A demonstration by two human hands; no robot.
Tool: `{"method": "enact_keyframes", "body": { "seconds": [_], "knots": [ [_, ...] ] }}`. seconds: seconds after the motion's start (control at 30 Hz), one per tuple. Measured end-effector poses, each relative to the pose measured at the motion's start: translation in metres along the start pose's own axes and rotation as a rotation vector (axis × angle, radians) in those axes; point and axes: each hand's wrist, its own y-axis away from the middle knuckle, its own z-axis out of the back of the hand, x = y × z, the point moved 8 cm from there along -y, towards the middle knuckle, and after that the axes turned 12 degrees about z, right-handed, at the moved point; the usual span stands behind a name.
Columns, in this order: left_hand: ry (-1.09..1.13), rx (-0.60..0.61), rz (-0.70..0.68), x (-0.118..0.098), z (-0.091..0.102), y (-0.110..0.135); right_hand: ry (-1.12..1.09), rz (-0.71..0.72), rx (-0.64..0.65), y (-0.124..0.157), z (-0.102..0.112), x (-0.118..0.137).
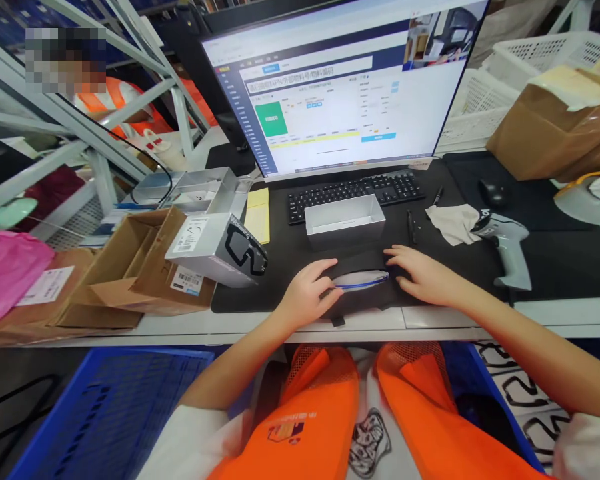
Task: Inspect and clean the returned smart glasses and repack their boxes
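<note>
A black pouch [363, 297] lies on the black desk mat [555, 257] near the table's front edge, its mouth open and showing a blue-rimmed item [361, 281] inside. My left hand [310, 291] rests on the pouch's left end with its fingers curled around the opening. My right hand [420, 272] presses on the pouch's right end, fingers bent over the fabric. An open grey box [345, 221] stands just behind the pouch, in front of the keyboard [355, 190].
A monitor [340, 87] stands behind. A goggles box [220, 248] leans on open cartons [130, 273] at left. A barcode scanner [505, 243], cloth [450, 223], pens and mouse [493, 193] lie at right. A blue crate [110, 413] sits below. Another person in orange sits far left.
</note>
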Motion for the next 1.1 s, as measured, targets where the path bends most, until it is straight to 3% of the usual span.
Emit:
{"method": "enact_keyframes", "body": {
  "seconds": [0.13,0.27,0.4,0.5,0.63,0.7,0.8,0.9,1.0,1.1],
  "knots": [
    [-0.065,0.002,0.027,-0.001,-0.002,-0.002,0.093,-0.014,0.025,-0.002,-0.023,0.005],
    [-0.064,0.047,0.059,0.003,-0.004,-0.001,0.143,0.006,-0.053,-0.003,-0.020,0.006],
    [-0.044,0.055,0.071,0.005,-0.004,0.004,-0.053,-0.023,-0.122,0.002,0.014,-0.002],
    [-0.039,0.036,0.074,0.005,-0.004,0.006,-0.264,-0.161,-0.168,0.006,0.053,-0.008],
    [-0.036,0.026,0.088,0.003,-0.007,0.005,-0.279,-0.335,-0.147,-0.015,0.079,0.011],
    [-0.017,0.015,0.101,0.003,-0.009,0.006,-0.269,-0.292,-0.110,-0.040,0.068,0.037],
    [0.088,-0.062,0.124,0.004,-0.007,0.006,-0.171,-0.121,0.007,-0.075,0.028,0.080],
    [0.154,-0.044,0.038,-0.004,-0.007,0.002,-0.038,0.039,0.085,-0.088,-0.005,0.110],
    [0.087,0.153,-0.070,-0.015,-0.020,-0.004,-0.047,0.147,0.030,-0.081,-0.007,0.129],
    [0.046,0.220,-0.071,-0.016,-0.023,-0.010,-0.089,0.192,0.028,-0.063,0.003,0.138]
  ]
}}
